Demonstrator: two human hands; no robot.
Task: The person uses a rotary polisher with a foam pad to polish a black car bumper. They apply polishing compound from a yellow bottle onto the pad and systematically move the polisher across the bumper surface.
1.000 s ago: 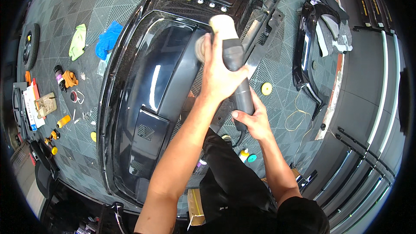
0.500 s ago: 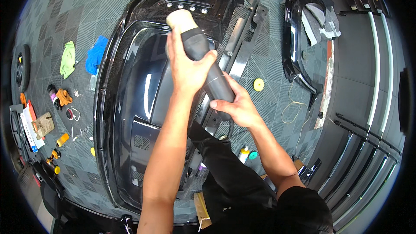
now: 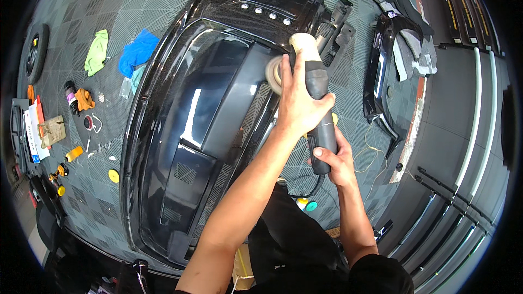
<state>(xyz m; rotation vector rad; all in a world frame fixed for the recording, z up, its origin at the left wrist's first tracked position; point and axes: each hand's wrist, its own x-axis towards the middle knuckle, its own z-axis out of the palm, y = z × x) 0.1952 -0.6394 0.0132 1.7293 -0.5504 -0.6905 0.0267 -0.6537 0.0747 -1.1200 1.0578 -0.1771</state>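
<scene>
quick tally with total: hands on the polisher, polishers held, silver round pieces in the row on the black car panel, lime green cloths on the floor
Hands (left hand, right hand): 2
Polisher: 1
Silver round pieces on the black car panel: 4
Lime green cloth: 1
Total: 8

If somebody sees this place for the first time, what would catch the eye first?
Probably the big glossy black panel in the middle. Near its right edge, the left grip and right grip hold a dark polisher with a pale head. To the left, a lime-green cloth and a blue cloth stand out on the grey floor.
</scene>
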